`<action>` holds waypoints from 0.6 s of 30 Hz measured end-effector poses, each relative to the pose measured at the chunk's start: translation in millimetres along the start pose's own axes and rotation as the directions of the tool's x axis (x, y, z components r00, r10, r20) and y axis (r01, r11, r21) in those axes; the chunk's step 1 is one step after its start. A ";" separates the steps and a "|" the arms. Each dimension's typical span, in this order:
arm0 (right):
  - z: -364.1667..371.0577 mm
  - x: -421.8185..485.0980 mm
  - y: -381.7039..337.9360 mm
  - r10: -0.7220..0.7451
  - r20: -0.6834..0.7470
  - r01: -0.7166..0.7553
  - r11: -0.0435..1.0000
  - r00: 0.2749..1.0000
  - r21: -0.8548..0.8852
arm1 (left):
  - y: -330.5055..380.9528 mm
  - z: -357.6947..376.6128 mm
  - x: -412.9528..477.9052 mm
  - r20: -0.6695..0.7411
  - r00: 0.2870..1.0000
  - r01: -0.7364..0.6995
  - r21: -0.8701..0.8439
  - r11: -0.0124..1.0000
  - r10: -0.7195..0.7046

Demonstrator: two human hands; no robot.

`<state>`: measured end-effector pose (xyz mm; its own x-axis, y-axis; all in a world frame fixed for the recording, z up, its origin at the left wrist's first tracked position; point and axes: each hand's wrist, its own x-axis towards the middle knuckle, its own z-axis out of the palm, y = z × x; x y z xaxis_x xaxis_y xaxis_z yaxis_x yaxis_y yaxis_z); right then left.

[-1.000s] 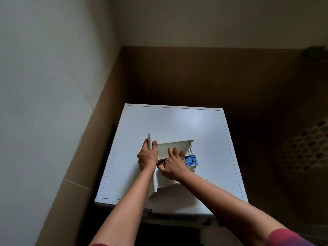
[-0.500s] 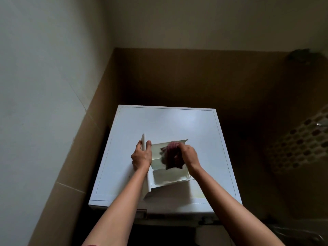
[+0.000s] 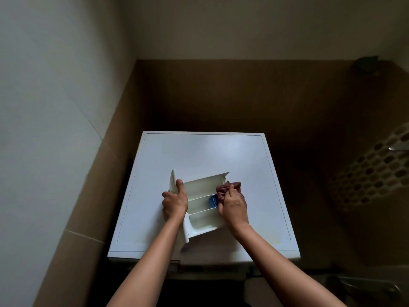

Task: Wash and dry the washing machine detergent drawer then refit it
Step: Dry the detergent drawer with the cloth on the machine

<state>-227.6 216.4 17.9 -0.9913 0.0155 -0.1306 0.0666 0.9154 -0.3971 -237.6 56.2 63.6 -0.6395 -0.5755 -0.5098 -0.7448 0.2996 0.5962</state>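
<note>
A white plastic detergent drawer [image 3: 202, 185] lies out of its slot on the flat white top of the washing machine [image 3: 199, 151], near the front edge and turned at a slant, its open compartments facing up. Its front panel [image 3: 173, 179] stands on edge at the left end, and the long body runs off to the right.

The left hand [image 3: 174, 203] grips that front panel: the thumb [image 3: 179, 185] points up along the inner face and the other fingers wrap round the outer side, so the fingers are closed on the drawer.

The right hand [image 3: 233, 207] sits at the drawer's right end, its fingers [image 3: 231, 189] curled round a bunched reddish-brown cloth [image 3: 229, 186]. The cloth is pressed against the far right corner of the drawer. Just left of this hand a small blue plastic insert [image 3: 213, 200] shows in the middle compartment; in the dim light the cloth seems to touch it, though the contact is not clear. The near compartment [image 3: 203, 220] lies bare between the two wrists.

The machine stands in a corner with brown tiles [image 3: 221, 96] below and pale wall [image 3: 55, 85] above. At the right edge is a pale basket with round holes [image 3: 376, 173], well apart from the machine.
</note>
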 end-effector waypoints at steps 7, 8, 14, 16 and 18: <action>2.4 -20.8 -34.0 -0.256 -0.010 0.242 0.927 0.967 -0.288 | 2.8 0.5 0.2 -0.042 0.999 -0.013 0.007 1.000 0.013; -2.3 -25.5 -43.0 -0.283 -0.016 0.269 0.926 0.959 -0.266 | 3.3 0.4 -0.5 -0.044 0.999 -0.012 0.008 1.000 0.012; -29.3 -33.1 -65.9 -0.372 0.122 0.351 0.922 0.920 0.164 | 3.9 -1.4 -0.4 -0.048 0.999 -0.012 -0.002 1.000 0.011; -42.4 -37.8 -60.7 -0.320 0.147 0.244 0.891 0.936 0.383 | 3.5 -2.1 -0.3 -0.042 0.999 -0.008 -0.009 1.000 0.007; -58.7 -39.6 -47.0 -0.182 0.122 0.088 0.836 0.976 0.541 | 2.4 -2.1 -0.8 -0.035 0.999 -0.013 -0.012 1.000 0.013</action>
<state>-198.1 196.4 95.0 -0.9654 -0.2010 -0.1661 0.0294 0.5490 -0.8353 -238.6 55.8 66.7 -0.6419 -0.5980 -0.4799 -0.7340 0.2982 0.6102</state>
